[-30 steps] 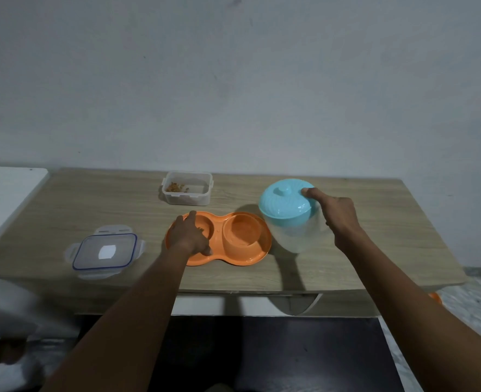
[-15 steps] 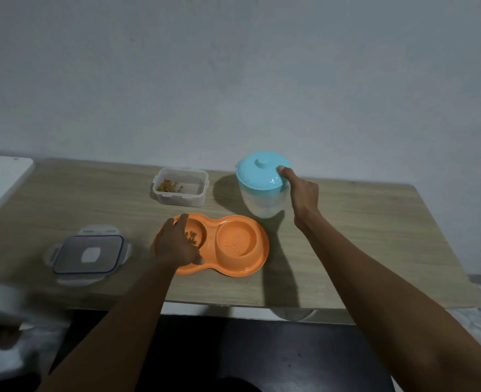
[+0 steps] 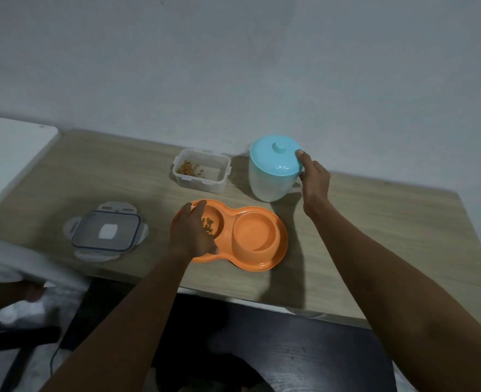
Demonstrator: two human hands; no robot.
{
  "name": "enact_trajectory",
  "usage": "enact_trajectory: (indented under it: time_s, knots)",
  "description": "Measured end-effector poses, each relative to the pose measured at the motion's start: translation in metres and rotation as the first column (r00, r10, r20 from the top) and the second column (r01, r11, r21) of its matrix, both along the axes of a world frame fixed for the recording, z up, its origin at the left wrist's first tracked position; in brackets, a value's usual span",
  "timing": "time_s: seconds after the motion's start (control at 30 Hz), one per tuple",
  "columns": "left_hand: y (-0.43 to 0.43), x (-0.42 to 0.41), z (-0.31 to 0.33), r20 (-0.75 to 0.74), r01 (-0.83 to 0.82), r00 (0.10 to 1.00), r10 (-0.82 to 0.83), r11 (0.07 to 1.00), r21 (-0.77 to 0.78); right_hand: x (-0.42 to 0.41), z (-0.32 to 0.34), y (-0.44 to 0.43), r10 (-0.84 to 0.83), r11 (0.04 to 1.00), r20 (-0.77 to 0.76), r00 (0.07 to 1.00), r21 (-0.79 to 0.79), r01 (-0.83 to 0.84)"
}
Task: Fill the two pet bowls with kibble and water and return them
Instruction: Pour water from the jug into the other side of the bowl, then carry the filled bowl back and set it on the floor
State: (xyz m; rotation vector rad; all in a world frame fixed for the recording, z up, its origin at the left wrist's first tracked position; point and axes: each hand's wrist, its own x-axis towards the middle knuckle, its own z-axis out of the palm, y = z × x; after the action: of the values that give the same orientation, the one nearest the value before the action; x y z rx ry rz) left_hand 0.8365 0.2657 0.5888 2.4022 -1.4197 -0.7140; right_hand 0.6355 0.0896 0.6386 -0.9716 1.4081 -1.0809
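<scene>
An orange double pet bowl [image 3: 257,236] lies near the table's front edge. Its left cup holds some brown kibble [image 3: 208,224]; its right cup looks empty. My left hand [image 3: 192,232] grips the left rim of the bowl. Behind it at the right stands a translucent jug with a light blue lid [image 3: 273,161]. My right hand [image 3: 314,178] holds the jug at its right side, thumb on the lid's edge. A clear food container [image 3: 202,170] with a little kibble stands open behind the bowl.
The container's lid [image 3: 106,231] lies flat on the wooden table [image 3: 375,222] left of the bowl. A white surface [image 3: 4,154] adjoins the table at the far left. A wall rises close behind. Dark floor lies below the front edge.
My right hand has carried the jug from beside the bowl's right cup back to a spot behind it and set it on the table. My left hand has stayed on the bowl.
</scene>
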Motion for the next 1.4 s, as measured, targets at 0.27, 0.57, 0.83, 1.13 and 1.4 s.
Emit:
enact_trajectory:
  time_s: [0.27, 0.57, 0.83, 1.13, 1.4]
  knots:
    - [0.015, 0.006, -0.002, -0.152, -0.081, 0.986, 0.075, 0.996, -0.033, -0.02, -0.061, 0.083, -0.033, 0.991, -0.368, 0.929, 0.108, 0.078]
    - [0.031, 0.026, 0.018, -0.195, -0.298, 0.944, 0.267, 0.942, -0.156, -0.006, -0.059, 0.154, 0.035, 0.991, -0.446, 0.895, 0.129, 0.026]
    - [0.03, 0.037, 0.022, -0.353, -0.328, 0.894, 0.276, 0.94, -0.097, -0.01, -0.059, 0.157, -0.009, 0.972, -0.286, 0.958, 0.223, 0.075]
    - [0.041, -0.012, 0.061, -0.41, -0.285, 0.891, 0.195, 0.944, -0.169, -0.067, -0.036, 0.187, -0.155, 0.961, -0.146, 0.977, 0.206, 0.184]
    - [0.048, -0.114, 0.103, -0.464, -0.262, 0.878, 0.119, 0.93, -0.258, -0.174, 0.013, 0.21, -0.222, 0.966, -0.074, 0.972, 0.116, 0.23]
